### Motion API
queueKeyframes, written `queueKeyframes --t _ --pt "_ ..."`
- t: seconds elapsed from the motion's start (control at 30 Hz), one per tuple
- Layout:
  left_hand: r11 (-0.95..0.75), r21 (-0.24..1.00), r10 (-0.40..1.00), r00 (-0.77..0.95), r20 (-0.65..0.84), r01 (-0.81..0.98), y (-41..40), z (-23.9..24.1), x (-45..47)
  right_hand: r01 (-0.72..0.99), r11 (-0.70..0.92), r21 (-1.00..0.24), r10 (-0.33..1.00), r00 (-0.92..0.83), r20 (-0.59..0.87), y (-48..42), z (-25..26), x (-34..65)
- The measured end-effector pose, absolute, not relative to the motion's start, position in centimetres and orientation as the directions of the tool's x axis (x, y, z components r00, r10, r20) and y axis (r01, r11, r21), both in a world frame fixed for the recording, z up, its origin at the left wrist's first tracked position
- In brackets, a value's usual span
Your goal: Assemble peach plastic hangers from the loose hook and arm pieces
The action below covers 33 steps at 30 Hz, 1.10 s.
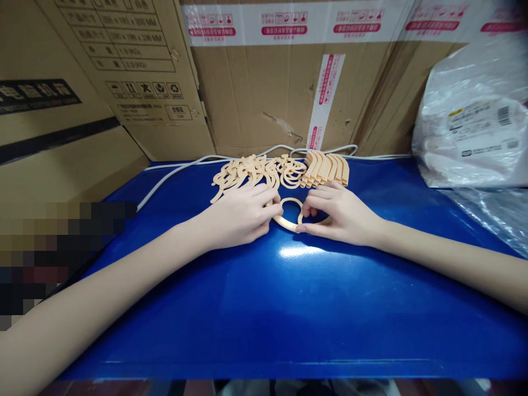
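Observation:
A peach-coloured plastic ring piece lies on the blue table top between my two hands. My left hand has its fingers curled and pinched on the ring's left side. My right hand pinches the ring's right side with thumb and fingers bent. Just beyond the hands lies a loose heap of the same peach curved pieces. To the right of that heap stands a neat row of stacked curved pieces.
Cardboard boxes wall off the back and left. A white cable runs along the table's far edge. A clear plastic bag with labelled goods sits at the right. A pixelated patch covers the left side.

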<state>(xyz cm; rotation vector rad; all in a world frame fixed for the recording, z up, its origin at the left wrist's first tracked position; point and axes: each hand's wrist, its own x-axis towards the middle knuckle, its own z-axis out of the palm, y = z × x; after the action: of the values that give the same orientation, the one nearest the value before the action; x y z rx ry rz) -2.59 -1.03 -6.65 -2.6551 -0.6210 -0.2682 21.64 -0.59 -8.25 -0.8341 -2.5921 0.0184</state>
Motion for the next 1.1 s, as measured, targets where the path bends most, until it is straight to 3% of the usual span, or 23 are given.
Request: queueKeyframes --t 0.4,0.57,0.77,1.1 --pt "-0.82 -0.296 0.426 0.867 0.258 0.491 -1.19 -6.92 -2.69 0.412 0.883 -0.225 0.467 -0.812 0.348 -0.79 -8.12 21.73" --pt "-0.718 -0.276 0.558 0.765 0.32 0.639 -1.59 -6.87 -2.48 0.327 0.929 -0.174 0.366 -0.882 0.298 -0.95 -7.96 21.85" --pt "-0.681 -0.183 0.662 0.702 0.263 0.71 -1.17 -7.06 -2.61 0.388 0.911 -0.136 0.41 -0.832 0.372 -1.03 -7.99 21.85" --pt "-0.694 -0.161 0.672 0.712 0.206 0.702 -1.16 -6.86 -2.63 0.517 0.854 -0.061 0.492 -0.761 0.423 -0.81 -8.33 21.69"
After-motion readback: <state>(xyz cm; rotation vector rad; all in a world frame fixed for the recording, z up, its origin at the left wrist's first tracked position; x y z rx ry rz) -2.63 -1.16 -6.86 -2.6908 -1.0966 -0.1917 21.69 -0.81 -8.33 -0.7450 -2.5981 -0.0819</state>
